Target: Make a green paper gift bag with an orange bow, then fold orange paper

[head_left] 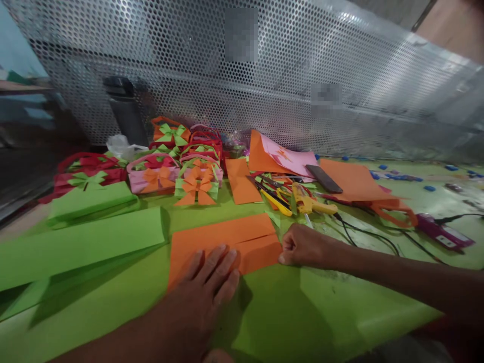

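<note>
A folded sheet of orange paper (249,229) lies on the green tabletop in front of me. My left hand (212,282) rests flat on its lower left part, fingers stretched out. At the paper's right edge is my right hand (300,247), closed, with thumb and curled forefinger against the edge. The inside of that fist is hidden. Just beyond it lies a yellow glue gun (308,201) beside scissors and a yellow-handled cutter (278,201).
Folded green paper (83,247) lies at left. Behind it stand several small paper bags with bows (157,176) and a dark bottle (126,111). A phone (323,178) rests by orange sheets (351,179). Cords run to a purple power strip (444,233). Perforated metal (280,65) backs the table.
</note>
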### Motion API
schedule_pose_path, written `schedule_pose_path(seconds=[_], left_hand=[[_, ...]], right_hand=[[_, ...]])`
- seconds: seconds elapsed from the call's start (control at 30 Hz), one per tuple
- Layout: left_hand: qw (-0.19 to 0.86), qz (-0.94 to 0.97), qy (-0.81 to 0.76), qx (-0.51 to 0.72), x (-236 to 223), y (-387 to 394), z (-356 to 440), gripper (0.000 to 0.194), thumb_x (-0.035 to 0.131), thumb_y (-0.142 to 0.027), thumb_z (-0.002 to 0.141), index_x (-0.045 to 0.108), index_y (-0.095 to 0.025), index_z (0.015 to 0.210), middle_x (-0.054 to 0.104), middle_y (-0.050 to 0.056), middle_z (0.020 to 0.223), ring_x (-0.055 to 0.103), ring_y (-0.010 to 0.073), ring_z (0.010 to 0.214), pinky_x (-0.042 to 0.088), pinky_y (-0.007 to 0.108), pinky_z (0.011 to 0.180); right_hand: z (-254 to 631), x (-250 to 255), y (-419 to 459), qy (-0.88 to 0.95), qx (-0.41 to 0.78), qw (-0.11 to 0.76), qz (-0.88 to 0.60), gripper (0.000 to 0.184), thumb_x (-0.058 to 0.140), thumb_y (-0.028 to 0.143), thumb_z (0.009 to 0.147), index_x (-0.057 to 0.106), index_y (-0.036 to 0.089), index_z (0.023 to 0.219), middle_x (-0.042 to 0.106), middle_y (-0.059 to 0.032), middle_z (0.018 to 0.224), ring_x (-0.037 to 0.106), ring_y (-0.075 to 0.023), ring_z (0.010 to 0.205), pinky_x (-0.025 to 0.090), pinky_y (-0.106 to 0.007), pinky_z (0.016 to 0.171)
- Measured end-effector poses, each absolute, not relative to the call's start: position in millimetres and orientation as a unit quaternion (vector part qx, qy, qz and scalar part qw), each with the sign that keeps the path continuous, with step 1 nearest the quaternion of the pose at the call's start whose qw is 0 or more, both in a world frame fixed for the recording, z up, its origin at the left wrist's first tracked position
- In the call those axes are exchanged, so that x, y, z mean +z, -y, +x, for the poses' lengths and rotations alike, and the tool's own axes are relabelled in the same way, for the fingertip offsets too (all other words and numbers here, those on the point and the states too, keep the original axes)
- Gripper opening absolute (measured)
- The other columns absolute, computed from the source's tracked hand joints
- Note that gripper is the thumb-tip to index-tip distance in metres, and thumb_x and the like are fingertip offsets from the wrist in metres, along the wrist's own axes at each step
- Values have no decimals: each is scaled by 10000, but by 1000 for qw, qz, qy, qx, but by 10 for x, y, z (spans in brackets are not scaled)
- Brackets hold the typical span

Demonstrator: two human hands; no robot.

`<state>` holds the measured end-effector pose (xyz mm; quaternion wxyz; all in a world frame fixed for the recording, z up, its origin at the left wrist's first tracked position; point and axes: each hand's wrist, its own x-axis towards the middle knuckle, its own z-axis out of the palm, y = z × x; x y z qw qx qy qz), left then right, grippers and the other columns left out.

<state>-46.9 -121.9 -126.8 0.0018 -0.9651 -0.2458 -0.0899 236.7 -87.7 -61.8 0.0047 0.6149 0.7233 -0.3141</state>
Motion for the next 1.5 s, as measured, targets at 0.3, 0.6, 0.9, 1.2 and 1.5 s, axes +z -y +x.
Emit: schedule_pose_path(seconds=[0.3,0.6,0.9,1.2,1.5], left_hand=[[61,-958,256,-112,-1416,1196,-459,848,368,-707,805,246,-160,1441,277,168,1486,128,371,1376,77,563,1080],[52,-957,277,-59,-1389,1169,-467,581,405,-511,907,286,-288,1430,266,122,1493,137,359,1382,102,576,1080],[-191,-957,215,40,-567,909,-474,712,417,-639,843,269,-273,1436,141,104,1515,100,313,1391,69,558,1098],[-228,-947,223,30,-546,771,-512,493,454,-460,902,431,-264,1354,275,52,1496,198,249,1385,96,474,1126],[-474,-676,563,34,-379,741,30,253,504,-310,806,525,-166,598,596,-16,524,536,97,404,394,186,399]], right_hand=[[2508,-664,869,-718,-298,12,628,280,557,227,609,351,187,425,253,78,415,253,-60,417,178,-233,399],[2302,-388,1052,-769,-147,-32,622,245,475,171,799,435,179,557,403,35,536,325,-96,504,196,-275,503],[2022,-705,863,-910,-127,-119,377,97,584,238,846,629,154,861,625,-39,818,551,-150,748,347,-255,649],[2058,-945,808,-893,-229,-176,345,132,639,214,796,609,166,677,558,15,691,503,-108,654,309,-230,592],[2047,-992,821,-893,-210,-188,351,135,539,50,708,562,180,683,543,18,695,463,-111,646,273,-240,570]])
